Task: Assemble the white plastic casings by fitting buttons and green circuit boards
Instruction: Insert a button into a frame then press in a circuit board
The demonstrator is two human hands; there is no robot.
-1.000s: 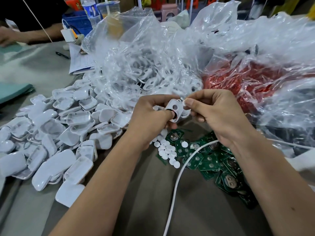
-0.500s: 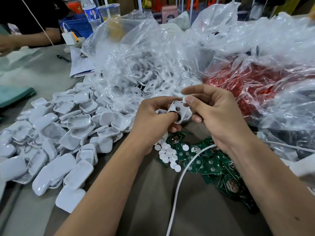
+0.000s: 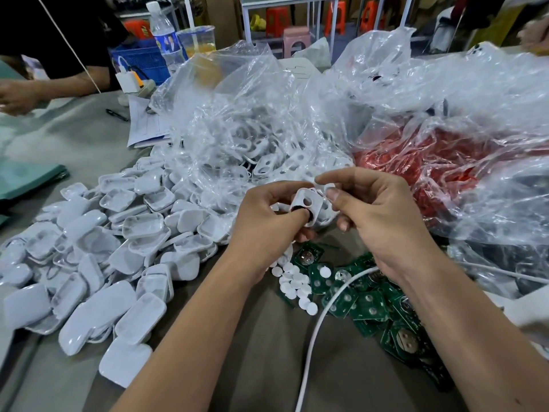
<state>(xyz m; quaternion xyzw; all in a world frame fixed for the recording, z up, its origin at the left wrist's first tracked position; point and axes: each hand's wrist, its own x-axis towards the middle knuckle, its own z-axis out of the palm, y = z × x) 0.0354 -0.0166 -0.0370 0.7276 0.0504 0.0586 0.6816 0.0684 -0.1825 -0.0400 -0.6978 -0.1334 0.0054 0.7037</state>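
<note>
We hold one casing up between both hands, ready for its button.

Our left hand [image 3: 269, 215] pinches the white casing [image 3: 307, 205] between thumb and curled fingers, tilted so its open side and round hole face us, which we judge keeps the seat in sight for fitting. Our right hand [image 3: 377, 209] hovers just beside it, forefinger and thumb drawn close together; a small white button [image 3: 328, 185] may sit between them, though the bright bag behind makes that hard to tell. Loose buttons [image 3: 294, 282] and the green circuit boards [image 3: 365, 295] lie on the table [image 3: 208, 352] directly below our hands, within easy reach, while the pile of casings [image 3: 98, 248] sits off to the left and a plastic bag [image 3: 252, 123] of more casings lies behind.
</note>
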